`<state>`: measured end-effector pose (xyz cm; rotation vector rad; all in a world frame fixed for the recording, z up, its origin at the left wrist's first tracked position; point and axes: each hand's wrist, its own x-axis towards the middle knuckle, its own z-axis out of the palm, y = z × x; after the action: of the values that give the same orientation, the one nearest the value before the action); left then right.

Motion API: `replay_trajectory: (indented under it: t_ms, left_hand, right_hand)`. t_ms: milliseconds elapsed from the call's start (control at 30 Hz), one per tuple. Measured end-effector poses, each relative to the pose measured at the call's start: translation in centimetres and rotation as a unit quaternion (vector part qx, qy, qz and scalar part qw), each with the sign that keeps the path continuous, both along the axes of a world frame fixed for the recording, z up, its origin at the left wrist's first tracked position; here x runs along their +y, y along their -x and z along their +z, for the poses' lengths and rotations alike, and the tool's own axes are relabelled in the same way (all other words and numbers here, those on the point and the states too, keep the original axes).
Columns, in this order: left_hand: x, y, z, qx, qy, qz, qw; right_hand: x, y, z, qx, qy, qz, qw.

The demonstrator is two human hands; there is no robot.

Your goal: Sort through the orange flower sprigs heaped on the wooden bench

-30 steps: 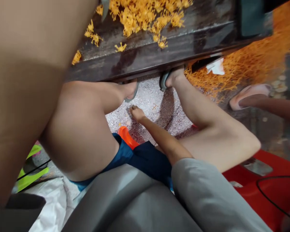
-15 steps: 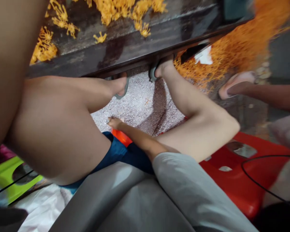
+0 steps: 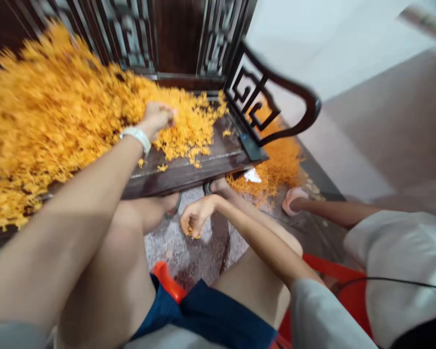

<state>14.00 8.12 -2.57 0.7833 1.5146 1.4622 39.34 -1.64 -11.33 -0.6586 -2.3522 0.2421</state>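
Observation:
A big heap of orange-yellow flower-like pieces (image 3: 69, 106) covers the dark wooden bench seat (image 3: 148, 184). My left hand (image 3: 159, 117), with a pale band on the wrist, is at the heap's right part, fingers curled inward. Blur and the pieces around it hide what its fingertips hold. Lower down, between my knees and in front of the bench edge, my right hand (image 3: 198, 216) is closed, and a bit of orange flower-like piece (image 3: 193, 232) shows at its fingertips. Several loose pieces (image 3: 162, 167) lie near the bench's front edge.
A carved wooden armrest (image 3: 294, 104) rises at the bench's right end. Behind it, a thin-stranded orange pile (image 3: 276, 160) lies on the floor beside a white scrap (image 3: 252, 175). Another person's leg (image 3: 330, 213) is at right. Something red-orange (image 3: 169, 281) shows between my thighs.
The view has tilted up, bringing the heap and armrest into sight. My left hand now shows at the heap. My right hand has risen from low between my legs toward the bench edge.

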Motion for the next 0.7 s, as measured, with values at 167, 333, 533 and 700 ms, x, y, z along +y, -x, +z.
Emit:
replay_trajectory:
  t_ms: [167, 333, 533, 700]
  left_hand:
    - [0.3, 2.6, -1.5, -0.137, 0.017, 0.067, 0.988]
    - [-0.2, 3.5, -1.8, -0.163, 0.013, 0.098, 0.982]
    - [0.7, 0.6, -0.7, -0.137, -0.028, 0.07, 0.988]
    - [0.8, -4.8, 1.1, -0.033, -0.1, -0.04, 0.994]
  right_hand:
    - [3.9, -2.6, 9.3, 0.392, 0.511, 0.127, 0.754]
    - [4.1, -3.6, 12.0, 0.437, 0.653, 0.024, 0.619]
    - [4.0, -0.2, 12.0, 0.273, 0.607, -0.017, 0.746]
    - [8.2, 3.2, 11.9, 0.183, 0.404, -0.114, 0.889]
